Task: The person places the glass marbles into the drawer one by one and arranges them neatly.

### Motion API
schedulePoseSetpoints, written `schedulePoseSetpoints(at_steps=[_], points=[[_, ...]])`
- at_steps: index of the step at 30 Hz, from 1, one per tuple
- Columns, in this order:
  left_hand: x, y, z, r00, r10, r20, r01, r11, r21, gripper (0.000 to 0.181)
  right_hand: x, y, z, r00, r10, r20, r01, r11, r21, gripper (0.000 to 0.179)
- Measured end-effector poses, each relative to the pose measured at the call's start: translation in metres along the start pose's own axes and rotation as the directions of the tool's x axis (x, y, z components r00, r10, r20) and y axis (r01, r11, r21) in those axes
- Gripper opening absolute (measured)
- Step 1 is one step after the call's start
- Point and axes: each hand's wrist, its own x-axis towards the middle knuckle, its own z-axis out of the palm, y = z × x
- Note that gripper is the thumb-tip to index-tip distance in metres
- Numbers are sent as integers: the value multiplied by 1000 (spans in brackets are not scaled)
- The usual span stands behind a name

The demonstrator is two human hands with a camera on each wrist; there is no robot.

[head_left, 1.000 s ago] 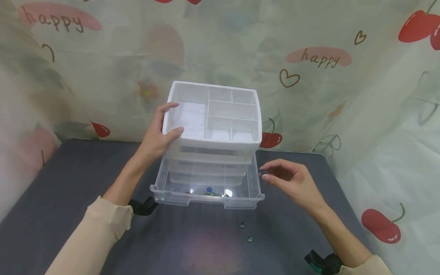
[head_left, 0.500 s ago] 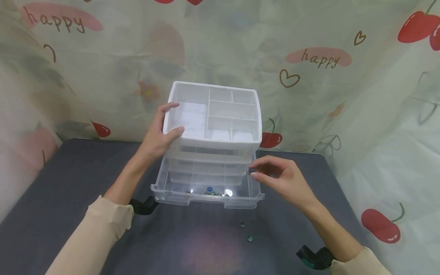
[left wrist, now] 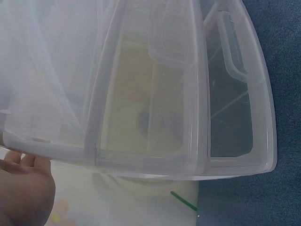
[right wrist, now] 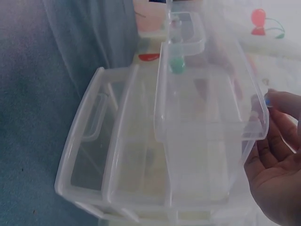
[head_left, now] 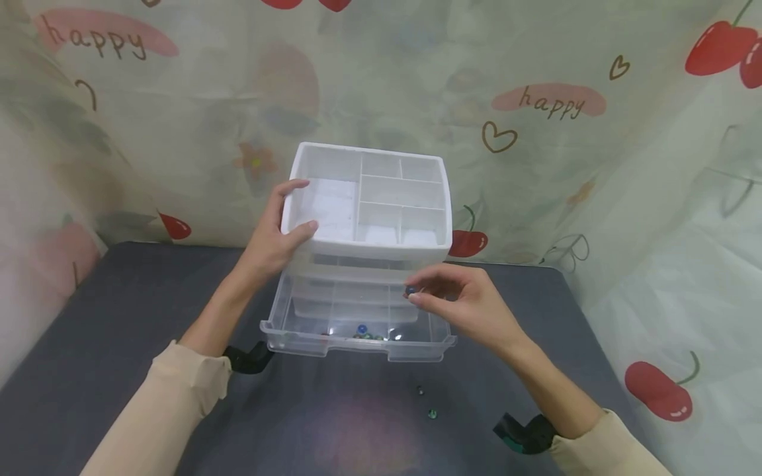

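A small plastic drawer organizer has a white compartment tray [head_left: 330, 210] on top. My left hand [head_left: 264, 241] grips that tray's left side, its thumb and a finger over the rim; in the left wrist view its fingers bend at the edge of the unit. Beneath, a clear drawer [head_left: 417, 354] is pulled out. Several marbles lie along its front, one of them a blue marble [head_left: 362, 328], the others greenish [head_left: 369, 337]. Above the drawer's right part, my right hand [head_left: 476, 304] pinches a dark blue marble [head_left: 410, 290] between thumb and fingertips.
Two small glass marbles, a greenish marble [head_left: 432, 414] and a smaller-looking marble [head_left: 420, 390], lie on the dark tabletop [head_left: 149, 317] in front of the drawer. Further closed drawers [left wrist: 155, 94] of the organizer show in the left wrist view. A printed curtain [head_left: 387, 79] hangs behind.
My right hand has moved left with the blue marble, from beside the drawer's right wall to over the drawer. The left hand keeps its grip in the same place.
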Motion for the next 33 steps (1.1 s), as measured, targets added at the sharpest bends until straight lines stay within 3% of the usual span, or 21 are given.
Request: schedulePoseSetpoints(at_steps=[15,21,27,33], points=[[-1,-1,-1,1000,11,0,-11,1000,-17,62,28,-6,21,985,70,160,-68,998,-17,17],[-1,-1,-1,1000,13,6,-12,1000,-23,62,40,-10,31,968,139,210,-140,990,-8,17],[0,0,0,1000,11,10,-11,1000,-11,62,51,-6,38,946,226,234,-218,974,-61,19],[0,2,0,1000,0,9,0,1000,-13,62,61,-2,43,931,267,248,-258,964,-68,21]])
